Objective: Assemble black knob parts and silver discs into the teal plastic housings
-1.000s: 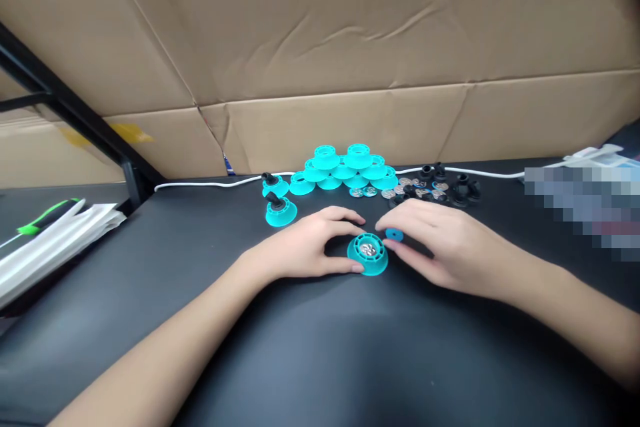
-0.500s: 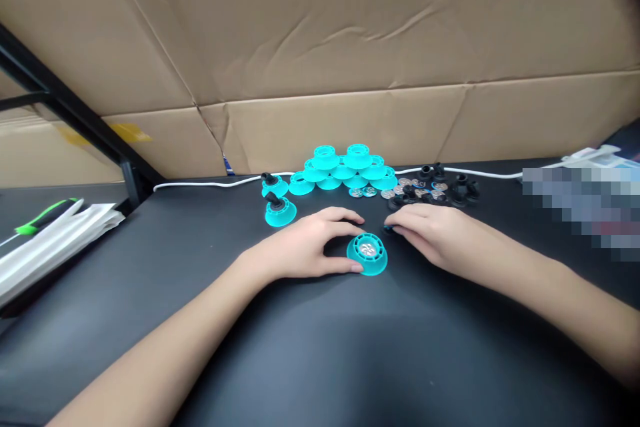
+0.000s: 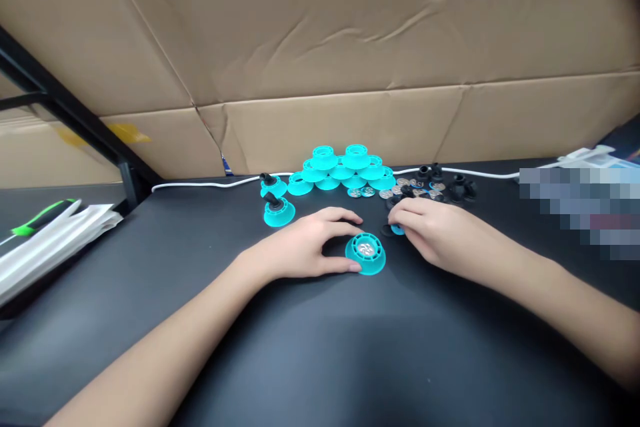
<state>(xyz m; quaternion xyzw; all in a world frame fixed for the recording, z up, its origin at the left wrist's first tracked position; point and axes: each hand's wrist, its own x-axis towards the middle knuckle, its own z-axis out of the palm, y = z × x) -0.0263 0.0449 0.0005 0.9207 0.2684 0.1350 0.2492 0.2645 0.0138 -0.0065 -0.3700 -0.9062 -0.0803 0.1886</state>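
Note:
My left hand (image 3: 320, 243) curves round a turquoise flared plastic base (image 3: 354, 260), thumb at its near side and fingers at its far side. The base stands wide end down on the dark tabletop. A silvery patterned disc (image 3: 366, 249) lies in its ringed centre. Just to the right, my right hand (image 3: 425, 223) pinches a small round blue piece (image 3: 397, 230), largely covered by the fingers. Beside this piece, a flat dark patch, part or shadow, shows on the table. Two turquoise bases with black fittings (image 3: 273, 199) on top stand left of my left hand.
Turquoise bases (image 3: 327, 182) are stacked at the back. Silvery discs (image 3: 387, 194) and black fittings (image 3: 459, 188) lie right of them. A white cable (image 3: 215, 184) runs along the cardboard wall (image 3: 325, 123). At left are a green-black screwdriver (image 3: 45, 217) and white packets (image 3: 60, 250).
Fingers of my right hand have shifted slightly, and more of the small blue piece shows beneath them. My left hand stays at the turquoise base. The whole view has moved a little.

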